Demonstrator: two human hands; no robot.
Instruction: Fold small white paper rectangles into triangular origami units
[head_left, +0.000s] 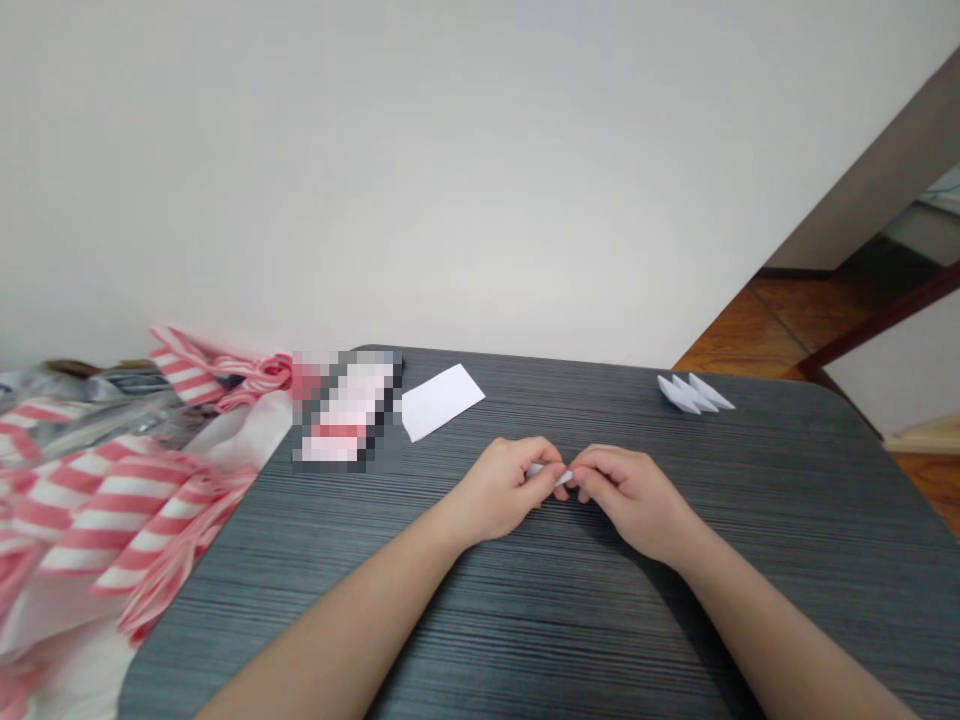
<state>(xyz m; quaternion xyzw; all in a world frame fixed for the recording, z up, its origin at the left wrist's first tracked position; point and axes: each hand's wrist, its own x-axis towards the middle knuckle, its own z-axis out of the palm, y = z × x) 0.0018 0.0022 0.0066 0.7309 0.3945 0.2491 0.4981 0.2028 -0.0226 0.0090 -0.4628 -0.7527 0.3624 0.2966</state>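
Note:
Between my fingertips, a little above the dark table (480,640), is a small white piece of folded paper (564,478), mostly hidden by my fingers. My left hand (517,485) is closed, pinching it between thumb and fingers. From the other side my right hand (622,495) pinches the paper's right end. Beyond my left hand lies a flat white sheet of paper (442,402). Several pointed folded paper pieces (694,393) lie side by side at the back right of the table.
A pixelated phone-like rectangle (349,405) lies at the table's back left. Red-and-white striped cloth (112,500) and clear plastic are heaped beside the left edge. A pale wall (480,180) stands behind; wooden floor (780,320) shows at right.

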